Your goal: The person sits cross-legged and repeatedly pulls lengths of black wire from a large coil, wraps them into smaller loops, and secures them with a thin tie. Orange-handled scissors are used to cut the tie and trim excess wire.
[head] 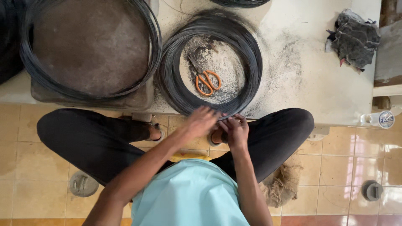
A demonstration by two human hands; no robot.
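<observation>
Overhead view of a seated person at a low, dusty white tabletop (318, 79) that fills the upper half of the frame. At upper left a large coil of dark wire (88, 50) lies around a brown, worn block, apparently so that its loops stay in shape. Just right of it, at upper centre, a smaller coil of dark wire (211, 62) lies flat with its near edge at the tabletop's front rim, within easy reach of both hands. Orange-handled scissors (206, 79) rest in the grey dust inside this coil, ready for use but untouched. A crumpled dark rag (354, 38) sits well apart at upper right.

The person sits with knees spread in black trousers (92, 142), so the coil's near edge comes between the legs. Both forearms extend forward and converge at centre frame. The left hand (200, 121), fingers loosely spread and blurred, rests on the coil's near edge; whether it grips any strand cannot be told. The right hand (235, 130), fingers curled inward, appears to pinch wire at that same edge, touching the left.
</observation>
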